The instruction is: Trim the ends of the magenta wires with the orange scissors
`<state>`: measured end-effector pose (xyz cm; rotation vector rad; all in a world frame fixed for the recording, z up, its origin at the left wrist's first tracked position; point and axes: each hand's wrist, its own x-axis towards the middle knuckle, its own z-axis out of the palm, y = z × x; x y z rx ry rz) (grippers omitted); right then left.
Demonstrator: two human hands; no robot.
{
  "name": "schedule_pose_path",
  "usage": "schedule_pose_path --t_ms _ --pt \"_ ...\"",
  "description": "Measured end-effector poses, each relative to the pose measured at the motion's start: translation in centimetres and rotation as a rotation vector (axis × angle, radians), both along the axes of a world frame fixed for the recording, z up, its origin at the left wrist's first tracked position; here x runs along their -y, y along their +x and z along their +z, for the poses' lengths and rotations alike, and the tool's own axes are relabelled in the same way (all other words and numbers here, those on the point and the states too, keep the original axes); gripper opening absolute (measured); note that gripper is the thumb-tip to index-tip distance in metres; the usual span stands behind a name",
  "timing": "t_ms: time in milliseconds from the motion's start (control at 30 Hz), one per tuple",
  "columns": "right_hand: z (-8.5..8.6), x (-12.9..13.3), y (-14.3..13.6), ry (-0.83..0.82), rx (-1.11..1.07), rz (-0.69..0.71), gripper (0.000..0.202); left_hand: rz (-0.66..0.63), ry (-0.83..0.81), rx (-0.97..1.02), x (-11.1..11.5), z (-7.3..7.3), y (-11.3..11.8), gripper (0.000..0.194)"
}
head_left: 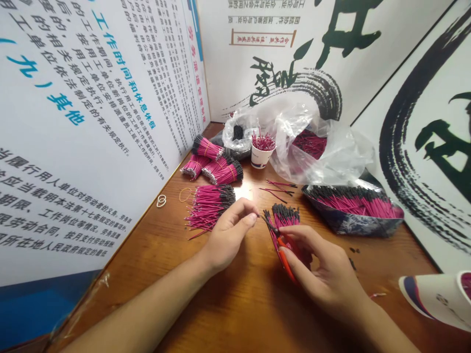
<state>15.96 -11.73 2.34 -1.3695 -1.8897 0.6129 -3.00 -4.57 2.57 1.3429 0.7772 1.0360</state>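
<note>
Grasping orange-handled scissors (287, 267) in the right hand (327, 269), with thumb and fingers wrapped firmly about the handles and the dark, slender blades pointing far and left, tips just beside the left hand (228, 238). Too narrow at the blades to tell how far open. Pinched together at the thumb and index finger of the left hand, palm partly open and turned right; at those fingertips, a thin dark end, too small to name surely. Under and around the scissors, a loose pile of pink wires (287, 215) with black ends, lying on the wooden table (235, 304). To the left, beyond the left hand, a wider heap of wires (211, 201), black ends to the right, beside a rubber band (185, 194) and white bands (161, 201). Farther off, banded bundles (209, 147), a paper cup (260, 159) full of wires, upright between a small plastic bag (230, 131) and a large clear bag (338, 152) of wires. To the right, a dark tray (353, 224) filled with wires. At the near right, another cup (434, 299), tipped on its side, with pink inside.
</note>
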Motion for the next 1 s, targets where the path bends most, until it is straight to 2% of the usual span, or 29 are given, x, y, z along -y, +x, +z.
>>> schedule_pose_path --t_ms 233,600,1000 --pt "-0.27 0.04 0.20 -0.007 -0.017 -0.002 0.025 0.033 0.074 -0.076 0.13 -0.16 -0.12 0.007" --pt "0.01 -0.06 0.20 0.000 -0.011 0.002 0.025 0.153 0.438 -0.286 0.34 -0.73 -0.46 0.011" --pt "-0.06 0.12 0.30 -0.016 0.032 -0.006 0.022 0.187 0.507 -0.342 0.20 -0.69 -0.55 0.011"
